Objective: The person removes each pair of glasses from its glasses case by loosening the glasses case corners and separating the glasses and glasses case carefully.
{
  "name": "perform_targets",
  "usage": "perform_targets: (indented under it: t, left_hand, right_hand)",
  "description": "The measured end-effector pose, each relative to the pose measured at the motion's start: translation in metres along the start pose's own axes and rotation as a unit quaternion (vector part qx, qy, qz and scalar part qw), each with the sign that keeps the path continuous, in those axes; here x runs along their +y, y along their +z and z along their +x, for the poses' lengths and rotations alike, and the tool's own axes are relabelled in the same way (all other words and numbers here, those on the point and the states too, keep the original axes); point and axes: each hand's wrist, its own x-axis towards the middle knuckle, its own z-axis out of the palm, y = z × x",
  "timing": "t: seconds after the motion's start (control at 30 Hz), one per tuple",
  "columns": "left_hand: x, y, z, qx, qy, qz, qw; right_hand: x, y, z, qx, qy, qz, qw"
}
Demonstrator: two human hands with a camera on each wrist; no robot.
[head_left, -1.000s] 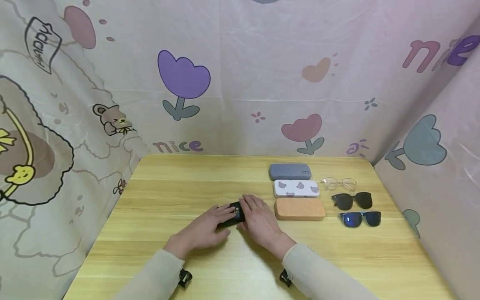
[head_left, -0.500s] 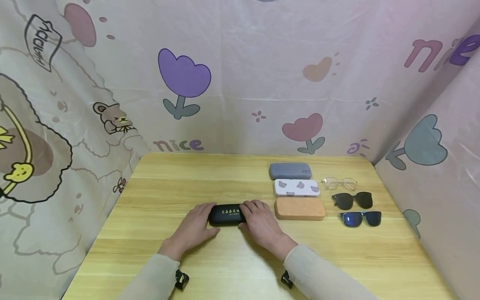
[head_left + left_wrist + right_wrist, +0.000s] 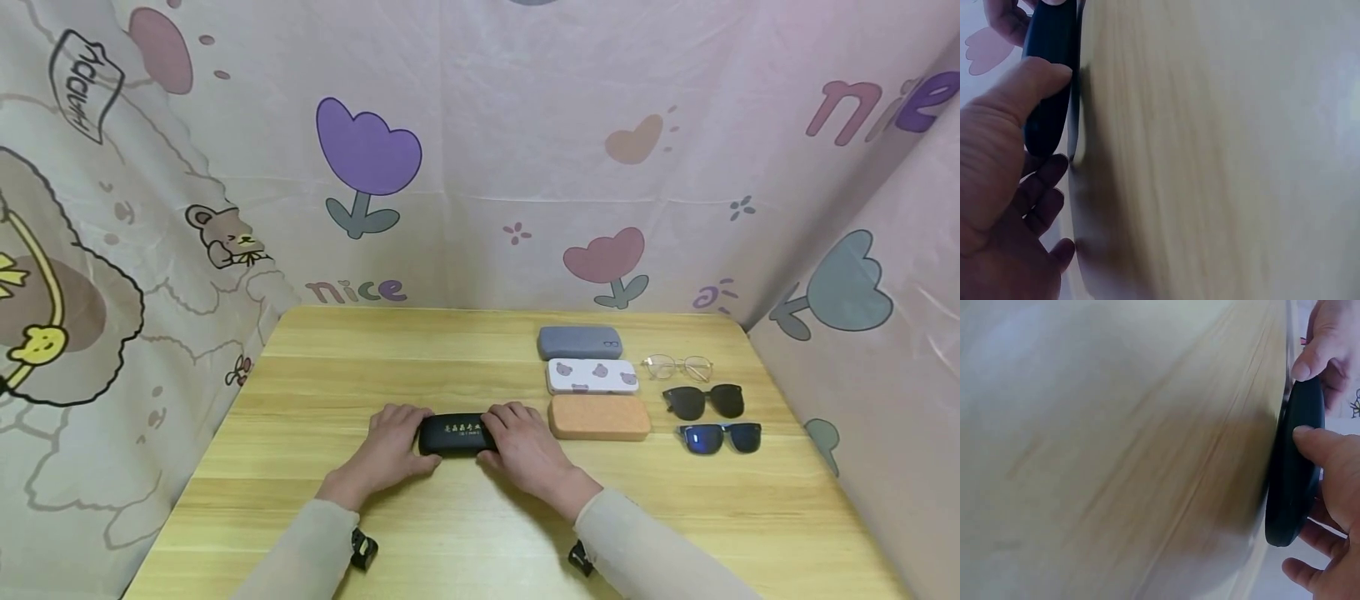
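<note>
A black glasses case (image 3: 453, 436) with gold lettering on its lid lies lengthwise at the middle of the table. My left hand (image 3: 386, 446) holds its left end, thumb on the near side and fingers round the far side. At the other end my right hand (image 3: 531, 450) grips it the same way, covering that corner and part of the lettering. In the left wrist view the thumb presses the dark side of the case (image 3: 1047, 128). The right wrist view shows the case (image 3: 1288, 494) close over the wooden surface, the right thumb against it.
Right of the hands, grey-blue (image 3: 580, 342), white bear-print (image 3: 592, 377) and orange (image 3: 599, 417) glasses cases stand in a column. Beside them lie clear glasses (image 3: 678, 367), black sunglasses (image 3: 705, 402) and blue-lensed sunglasses (image 3: 721, 438). A printed curtain (image 3: 480, 167) encloses the table (image 3: 337, 358).
My left hand has moved off the top of the black glasses case to its left end, uncovering the lettering. The case, slanted before, now lies straight and slightly nearer me.
</note>
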Motion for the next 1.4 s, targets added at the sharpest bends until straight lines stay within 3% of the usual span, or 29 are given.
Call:
perform_targets:
  t: [0.57,1.1,1.4]
  left_hand:
    - [-0.006,0.002,0.006,-0.005,0.004,-0.025,0.9997]
    - [-0.005,0.002,0.011,-0.006,0.029,0.044,0.9986]
    - [-0.003,0.003,0.010,-0.007,0.029,0.036,0.9989]
  right_hand:
    - [-0.002,0.004,0.007,0.027,0.018,0.011,0.999]
    - [-0.003,0.005,0.008,0.035,0.012,-0.005,0.999]
    - [-0.002,0.007,0.009,0.048,0.010,-0.010,0.999]
